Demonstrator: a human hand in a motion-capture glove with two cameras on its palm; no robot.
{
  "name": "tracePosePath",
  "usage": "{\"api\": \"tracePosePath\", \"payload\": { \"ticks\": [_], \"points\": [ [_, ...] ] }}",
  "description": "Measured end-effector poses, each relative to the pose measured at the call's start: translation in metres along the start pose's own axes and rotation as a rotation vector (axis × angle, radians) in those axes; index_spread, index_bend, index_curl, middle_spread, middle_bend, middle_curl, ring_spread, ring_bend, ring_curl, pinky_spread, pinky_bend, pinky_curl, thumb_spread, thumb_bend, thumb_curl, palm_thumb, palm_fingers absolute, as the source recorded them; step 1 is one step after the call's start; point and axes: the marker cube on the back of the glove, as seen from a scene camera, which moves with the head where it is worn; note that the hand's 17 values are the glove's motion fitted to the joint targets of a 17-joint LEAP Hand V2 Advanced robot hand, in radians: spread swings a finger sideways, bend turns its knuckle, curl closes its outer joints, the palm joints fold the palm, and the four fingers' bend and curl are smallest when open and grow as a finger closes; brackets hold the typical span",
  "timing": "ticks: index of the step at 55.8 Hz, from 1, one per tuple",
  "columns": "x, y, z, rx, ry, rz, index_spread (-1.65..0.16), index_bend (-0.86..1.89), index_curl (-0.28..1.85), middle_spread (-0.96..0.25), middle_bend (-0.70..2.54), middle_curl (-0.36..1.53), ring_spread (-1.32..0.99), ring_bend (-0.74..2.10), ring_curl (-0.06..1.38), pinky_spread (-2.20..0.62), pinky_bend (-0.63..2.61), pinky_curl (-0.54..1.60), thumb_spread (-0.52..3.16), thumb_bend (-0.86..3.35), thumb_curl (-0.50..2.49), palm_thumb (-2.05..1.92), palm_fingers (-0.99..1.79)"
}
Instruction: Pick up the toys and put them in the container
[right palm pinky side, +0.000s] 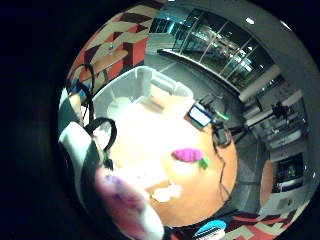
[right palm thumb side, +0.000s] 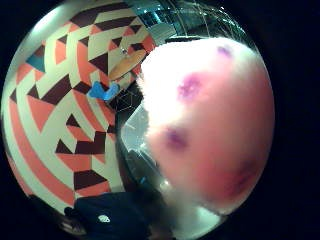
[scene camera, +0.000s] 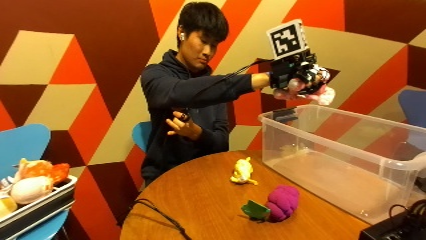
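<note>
Pink spotted toy (scene camera: 318, 93) held in gloved right hand (scene camera: 301, 75), fingers curled round it, above container's (scene camera: 346, 160) near rim. Advise: carry further inward over the bin, lower, then release.

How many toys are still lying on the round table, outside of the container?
2. A yellow toy lies near the container, and a purple toy lies nearer the table edge. A third, pink toy is held in the right hand above the container.
</note>
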Motion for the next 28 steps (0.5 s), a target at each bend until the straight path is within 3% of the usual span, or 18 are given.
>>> {"api": "tracePosePath", "payload": {
  "ticks": [7,11,15,28],
  "points": [
    [-0.005,-0.001,0.027,-0.124,0.048,-0.127,-0.27,0.62,0.95,-0.20,1.22,0.82,-0.35,1.49,0.72,-0.43,1.36,0.79,0.64,-0.02,0.91,0.54,0.68],
    [-0.016,0.001,0.035,-0.226,-0.028,-0.108,-0.25,0.43,0.91,-0.19,1.04,0.76,-0.33,1.40,0.70,-0.38,1.26,0.75,0.87,-0.10,0.78,0.30,0.21],
    [-0.012,0.000,0.035,-0.215,-0.016,-0.055,-0.25,0.32,0.84,-0.16,0.85,0.69,-0.31,1.25,0.65,-0.29,1.21,0.69,0.95,-0.11,0.68,0.14,-0.12],
    [0.041,0.013,-0.006,-0.139,-0.125,0.006,-0.26,0.22,0.69,-0.10,0.61,0.56,-0.25,0.94,0.48,-0.08,1.02,0.52,1.03,-0.04,0.52,-0.02,-0.02]
  ]
}}
